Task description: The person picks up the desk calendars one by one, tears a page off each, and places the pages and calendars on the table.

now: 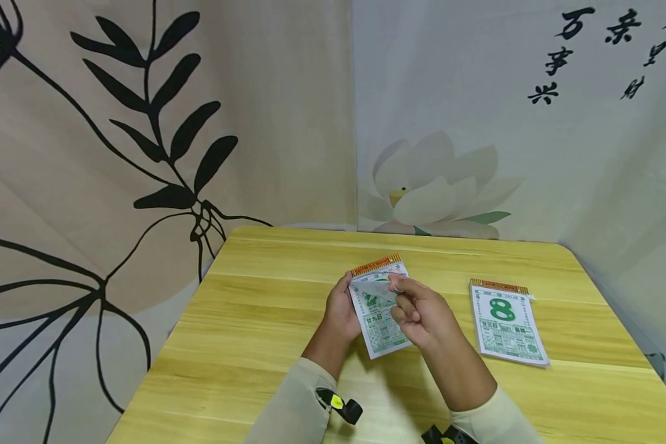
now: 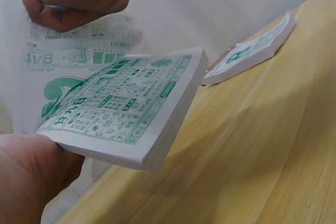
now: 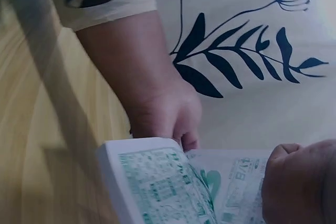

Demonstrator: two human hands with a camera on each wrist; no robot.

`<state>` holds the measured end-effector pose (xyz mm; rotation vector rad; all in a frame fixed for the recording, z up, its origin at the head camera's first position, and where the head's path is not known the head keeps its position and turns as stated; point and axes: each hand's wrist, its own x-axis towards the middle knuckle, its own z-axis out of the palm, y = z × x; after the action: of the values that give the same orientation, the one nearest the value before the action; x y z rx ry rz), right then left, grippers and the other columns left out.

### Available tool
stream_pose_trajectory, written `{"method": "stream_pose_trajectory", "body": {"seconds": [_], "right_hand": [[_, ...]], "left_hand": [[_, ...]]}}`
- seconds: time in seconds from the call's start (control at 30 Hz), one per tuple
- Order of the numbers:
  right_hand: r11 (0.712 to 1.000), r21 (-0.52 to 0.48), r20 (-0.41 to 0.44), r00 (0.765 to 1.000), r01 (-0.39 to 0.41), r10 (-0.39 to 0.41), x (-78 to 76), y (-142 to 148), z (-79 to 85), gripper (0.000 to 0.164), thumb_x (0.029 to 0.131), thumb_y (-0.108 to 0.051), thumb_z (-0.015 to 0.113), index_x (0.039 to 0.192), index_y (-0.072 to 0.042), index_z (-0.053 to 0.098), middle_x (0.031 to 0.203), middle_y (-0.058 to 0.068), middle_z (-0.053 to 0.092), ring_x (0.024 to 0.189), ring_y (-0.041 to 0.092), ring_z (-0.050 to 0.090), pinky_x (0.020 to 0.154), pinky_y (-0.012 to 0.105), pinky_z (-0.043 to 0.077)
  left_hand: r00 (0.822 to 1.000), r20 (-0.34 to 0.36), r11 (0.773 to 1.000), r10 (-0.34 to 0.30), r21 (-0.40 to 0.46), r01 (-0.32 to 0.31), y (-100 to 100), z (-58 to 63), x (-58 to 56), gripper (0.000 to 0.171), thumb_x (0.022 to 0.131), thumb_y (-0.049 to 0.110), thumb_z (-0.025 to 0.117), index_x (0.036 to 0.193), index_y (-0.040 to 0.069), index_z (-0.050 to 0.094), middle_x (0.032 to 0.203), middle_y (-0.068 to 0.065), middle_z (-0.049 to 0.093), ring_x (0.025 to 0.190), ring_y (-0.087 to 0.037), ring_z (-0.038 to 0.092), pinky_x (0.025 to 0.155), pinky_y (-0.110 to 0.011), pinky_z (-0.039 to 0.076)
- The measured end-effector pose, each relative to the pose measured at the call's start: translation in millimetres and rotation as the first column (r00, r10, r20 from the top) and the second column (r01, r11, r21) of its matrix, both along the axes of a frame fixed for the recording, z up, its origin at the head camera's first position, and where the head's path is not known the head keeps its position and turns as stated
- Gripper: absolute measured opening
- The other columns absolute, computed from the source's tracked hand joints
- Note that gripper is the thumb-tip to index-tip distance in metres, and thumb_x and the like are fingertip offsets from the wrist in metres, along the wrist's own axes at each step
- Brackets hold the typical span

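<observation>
In the head view, my left hand (image 1: 341, 307) grips a thick tear-off calendar (image 1: 387, 333) by its left side, tilted above the table. It has an orange-red top band and green print. My right hand (image 1: 426, 311) pinches the calendar's top sheet (image 2: 39, 80) between thumb and fingers. That thin, see-through page is raised and bent back from the pad in the left wrist view, its green figure showing through. The right wrist view shows the sheet stretched between the pad and the right hand (image 3: 299, 182). Most left-hand fingers are hidden behind the pad.
A second tear-off calendar (image 1: 510, 338) with a green 8 lies flat at the right on the wooden table (image 1: 244, 320). Behind the table hang a plant-patterned cloth (image 1: 288, 123) and a pale cloth (image 1: 449, 74) with a lotus and black characters.
</observation>
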<state>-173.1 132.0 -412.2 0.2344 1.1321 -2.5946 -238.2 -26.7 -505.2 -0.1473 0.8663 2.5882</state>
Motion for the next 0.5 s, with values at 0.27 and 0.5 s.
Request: {"method": "stream_pose_trajectory", "body": {"seconds": [0.27, 0.5], "right_hand": [[0.99, -0.141, 0.052, 0.999, 0.007, 0.0, -9.3, 18, 4.9, 0.018, 0.118, -0.009, 0.041, 0.135, -0.014, 0.043, 0.085, -0.004, 0.067, 0.039, 0.003, 0.031, 0.049, 0.015, 0.019], [0.972, -0.232, 0.062, 0.998, 0.043, -0.03, -14.1, 38, 8.4, 0.025, 0.118, -0.012, 0.044, 0.142, -0.016, 0.036, 0.091, -0.001, 0.065, 0.04, 0.006, 0.03, 0.049, 0.017, 0.021]], "left_hand": [[1.0, 0.001, 1.0, -0.001, 0.023, 0.001, -3, 0.5, -0.4, 0.055, 0.12, 0.045, 0.027, 0.165, 0.015, 0.035, 0.16, -0.01, 0.05, 0.153, -0.028, 0.047, 0.13, -0.047, 0.038], [1.0, 0.012, 0.999, 0.02, -0.026, -0.02, -8, -1.2, -1.4, 0.055, 0.119, 0.047, 0.031, 0.162, 0.015, 0.041, 0.158, -0.011, 0.055, 0.151, -0.03, 0.052, 0.129, -0.048, 0.04]]}}
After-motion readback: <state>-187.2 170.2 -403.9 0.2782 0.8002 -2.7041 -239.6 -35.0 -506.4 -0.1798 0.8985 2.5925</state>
